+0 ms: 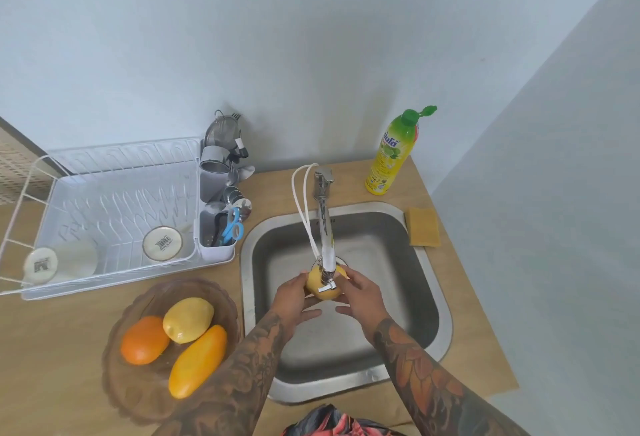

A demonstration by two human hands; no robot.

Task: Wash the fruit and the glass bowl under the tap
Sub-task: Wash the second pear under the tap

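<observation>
Over the steel sink (pixel 420 283), both hands hold a yellow fruit (pixel 320 285) right under the spout of the tap (pixel 325 234). My left hand (pixel 294 304) cups its left side and my right hand (pixel 362 297) curls round its right side. The tap's spout hides part of the fruit, and I cannot see whether water runs. On the counter to the left stands the brownish glass bowl (pixel 138 397). In it lie an orange (pixel 143 340), a yellow lemon-like fruit (pixel 188 319) and a long yellow-orange mango (pixel 197 361).
A white dish rack (pixel 104 207) with two cups and a cutlery holder with scissors (pixel 232 227) stands at the back left. A yellow dish soap bottle (pixel 393 155) and a sponge (pixel 422 227) sit behind and right of the sink. Walls close in behind and right.
</observation>
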